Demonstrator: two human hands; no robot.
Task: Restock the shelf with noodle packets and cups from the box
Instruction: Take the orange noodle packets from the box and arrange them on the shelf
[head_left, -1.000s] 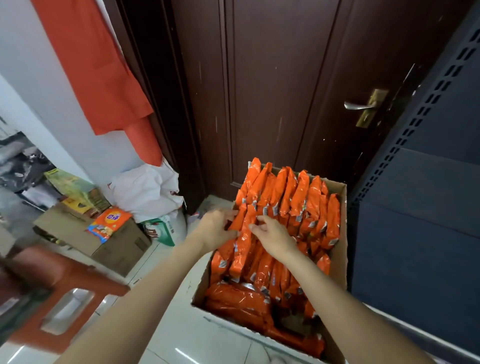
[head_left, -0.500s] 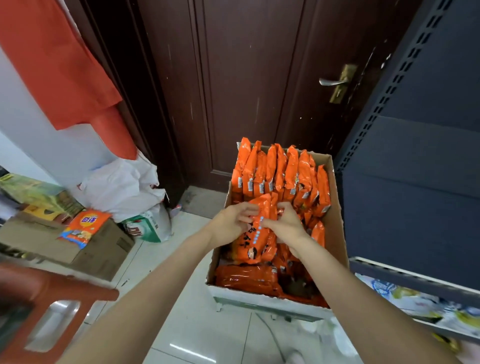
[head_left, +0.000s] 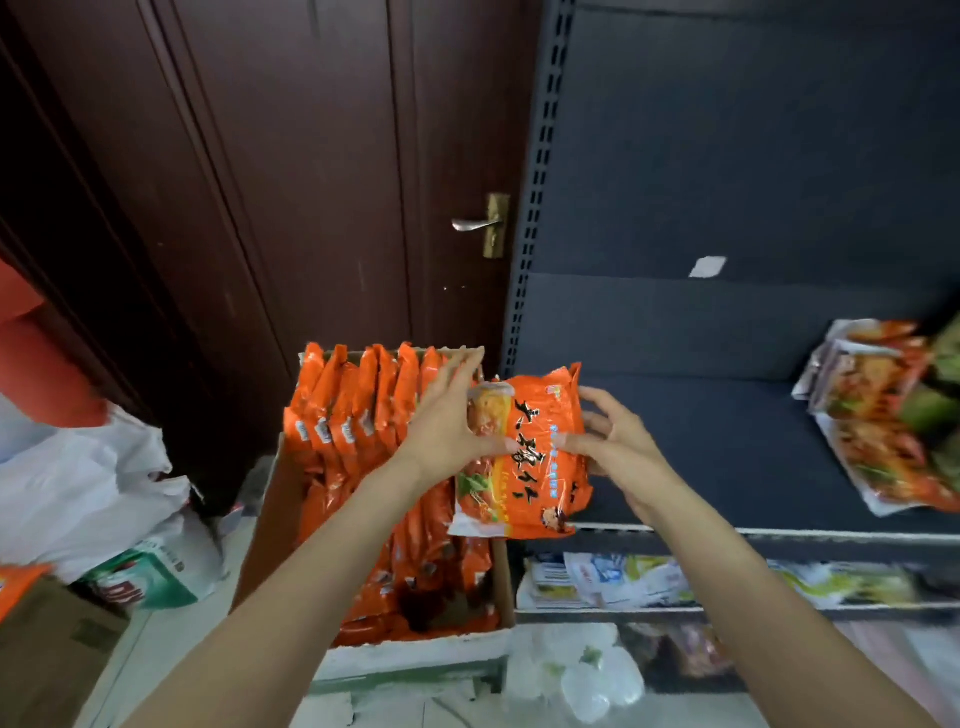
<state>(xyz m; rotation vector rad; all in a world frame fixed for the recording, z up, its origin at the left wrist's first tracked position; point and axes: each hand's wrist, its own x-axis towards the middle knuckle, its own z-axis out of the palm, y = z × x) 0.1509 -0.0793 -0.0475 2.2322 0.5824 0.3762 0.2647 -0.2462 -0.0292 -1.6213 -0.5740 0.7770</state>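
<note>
Between the box (head_left: 374, 660) and the dark shelf (head_left: 753, 431), one orange noodle packet (head_left: 524, 457) is held in the air, face toward the camera, its lower edge level with the shelf's front lip.

Left hand (head_left: 447, 431): palm against the packet's left edge, thumb across its face, fingers (head_left: 457, 369) spread and nearly straight behind the top corner. Reads as pressing and steadying, not a pinch.

Right hand (head_left: 618, 447): thumb on the packet's face, fingers curled behind its right edge; clamped on the packet.

Handling, judged: light, thin foil wrap, glossy and likely slippery; the wrap crumples, the noodle block inside is brittle. Best taken at the two side edges across the block, not by the crimped end seals. Squeezing hard risks cracking the contents.

Counts:
- packets in hand: 1
- packets upright in the box's far row: about 7 tops visible; more lie lower in the box, blurred, not countable
- other packets stacked at the shelf's right end (head_left: 883, 415): blurred, cannot count
- cups: none identifiable
- boxes with noodles: 1

Shelf surface directly behind the held packet is bare; placement not yet done.
</note>
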